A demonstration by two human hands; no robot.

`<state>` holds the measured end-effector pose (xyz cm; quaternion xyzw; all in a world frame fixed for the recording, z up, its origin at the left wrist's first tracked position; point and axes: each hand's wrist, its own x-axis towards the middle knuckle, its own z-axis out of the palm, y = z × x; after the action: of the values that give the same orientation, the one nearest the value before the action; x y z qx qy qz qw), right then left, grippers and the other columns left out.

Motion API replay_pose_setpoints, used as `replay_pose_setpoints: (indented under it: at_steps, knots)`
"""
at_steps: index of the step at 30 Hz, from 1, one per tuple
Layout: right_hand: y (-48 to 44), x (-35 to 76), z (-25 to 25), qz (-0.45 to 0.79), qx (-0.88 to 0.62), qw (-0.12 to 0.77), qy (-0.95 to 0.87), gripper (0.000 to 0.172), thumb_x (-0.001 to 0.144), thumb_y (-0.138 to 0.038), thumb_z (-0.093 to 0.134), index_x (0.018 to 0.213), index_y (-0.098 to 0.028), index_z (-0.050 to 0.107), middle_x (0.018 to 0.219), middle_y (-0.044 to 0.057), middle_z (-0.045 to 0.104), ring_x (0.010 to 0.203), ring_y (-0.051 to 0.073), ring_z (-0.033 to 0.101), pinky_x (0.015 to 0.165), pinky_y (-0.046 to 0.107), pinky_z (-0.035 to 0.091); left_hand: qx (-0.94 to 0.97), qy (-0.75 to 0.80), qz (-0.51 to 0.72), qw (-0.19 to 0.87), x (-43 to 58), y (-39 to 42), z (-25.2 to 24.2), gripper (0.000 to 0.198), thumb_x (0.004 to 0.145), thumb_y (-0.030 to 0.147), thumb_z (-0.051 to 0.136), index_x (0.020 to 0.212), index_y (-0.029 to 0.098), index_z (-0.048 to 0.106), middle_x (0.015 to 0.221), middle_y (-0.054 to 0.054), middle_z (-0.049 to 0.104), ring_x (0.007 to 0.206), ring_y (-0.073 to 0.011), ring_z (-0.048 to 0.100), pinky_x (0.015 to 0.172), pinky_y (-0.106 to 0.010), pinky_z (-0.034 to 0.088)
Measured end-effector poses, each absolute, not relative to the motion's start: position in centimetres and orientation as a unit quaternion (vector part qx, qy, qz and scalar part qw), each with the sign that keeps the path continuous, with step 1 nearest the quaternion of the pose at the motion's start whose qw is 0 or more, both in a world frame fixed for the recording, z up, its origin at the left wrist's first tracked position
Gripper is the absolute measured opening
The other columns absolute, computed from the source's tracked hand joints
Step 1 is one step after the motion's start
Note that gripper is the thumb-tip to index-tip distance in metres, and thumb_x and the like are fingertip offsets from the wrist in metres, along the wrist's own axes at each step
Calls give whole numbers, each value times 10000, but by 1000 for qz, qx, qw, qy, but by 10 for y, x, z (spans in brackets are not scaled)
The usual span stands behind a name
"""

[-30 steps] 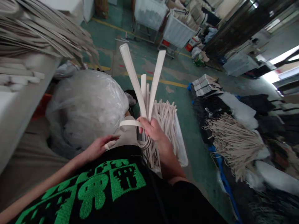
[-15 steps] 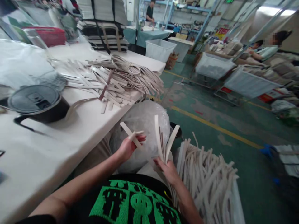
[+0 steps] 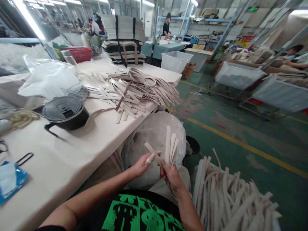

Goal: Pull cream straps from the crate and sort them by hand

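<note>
My left hand [image 3: 143, 163] pinches a pale fabric strip [image 3: 150, 148] between thumb and fingers, with a light covering on one fingertip. Close beside it on the right, my right hand [image 3: 170, 172] is closed around a small fan of strips [image 3: 171, 146], whose ends point up and away. The lower end of the left strip reaches the right hand's fingers. Both hands are above my lap, in front of a clear plastic bag [image 3: 144, 131]. To the right of my right arm is a bin full of similar strips [image 3: 223, 192].
The white table [image 3: 101, 138] on the left bears a heap of strips [image 3: 134, 93], a black lidded mug [image 3: 66, 114], plastic bags and a blue packet [image 3: 12, 183]. Wheeled bins [image 3: 240, 75] stand at the right. Other people are in the background.
My left hand has moved toward my right hand, bringing its strip beside the fan. The fan's strips are closer together. The camera view has shifted up and left.
</note>
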<state>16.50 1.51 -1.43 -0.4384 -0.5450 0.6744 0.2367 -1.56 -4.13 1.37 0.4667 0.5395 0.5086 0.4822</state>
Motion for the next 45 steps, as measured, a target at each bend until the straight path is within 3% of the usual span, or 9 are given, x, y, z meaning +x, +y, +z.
replay_pose_setpoints:
  at_steps: [4,9,14,19,24,28,36,40,45]
  knots:
    - [27,182,-35,599,-544,289,-511,516,749,-673,644,599,-181,599,450,-15,516,396,103,455,434,234,374,274,614,505,542,-40,-33,-28,516,854,629,626,1108,191,727,1187,-140,734,1097,-295,670,846,-369,539]
    - [28,206,-67,534,-618,300,-494,415,778,-594,580,657,-198,592,479,-8,534,407,123,484,446,249,403,72,726,395,559,-59,-28,-95,333,889,487,648,1031,185,641,1031,-122,717,836,-189,684,662,-256,510]
    - [24,212,-88,493,-655,260,-511,397,855,-538,525,633,-212,571,528,31,589,450,150,549,483,262,440,95,769,291,561,-54,-24,-132,271,890,427,662,1004,186,613,957,-97,715,734,-167,675,634,-254,511]
    - [29,212,-98,457,-665,233,-543,378,885,-455,523,596,-218,580,533,37,622,477,167,606,561,266,495,199,800,184,535,-41,-20,-157,299,742,379,787,928,176,672,883,-81,730,864,-244,697,680,-279,489]
    - [29,213,-99,450,-678,225,-536,358,886,-440,550,623,-209,623,537,32,640,470,171,625,544,258,499,283,807,109,507,-47,-16,-170,177,631,309,808,677,205,672,626,-46,665,887,-291,698,688,-293,459]
    - [30,213,-98,463,-679,224,-524,384,889,-427,550,581,-205,604,518,29,626,468,159,621,534,244,501,316,790,115,513,-49,-8,-160,245,647,328,766,523,219,585,478,-25,575,692,-245,672,625,-295,451]
    - [37,212,-74,656,-574,275,-406,267,827,-427,654,789,-163,661,691,18,716,426,72,488,469,205,455,347,696,290,558,-39,-36,-76,345,694,525,690,650,196,593,622,2,615,623,-158,580,644,-280,499]
    - [26,197,-57,800,-431,181,-377,336,776,-476,749,815,-154,660,741,24,740,416,46,423,499,208,504,358,654,341,572,-36,-68,-41,298,705,483,708,654,200,630,626,1,609,608,-152,543,626,-274,470]
    - [23,157,-43,833,-374,96,-396,352,754,-479,780,775,-139,691,535,-62,585,402,44,400,536,216,545,425,661,314,533,-32,-81,-25,173,711,380,710,692,208,706,649,-2,655,641,-168,558,662,-279,458]
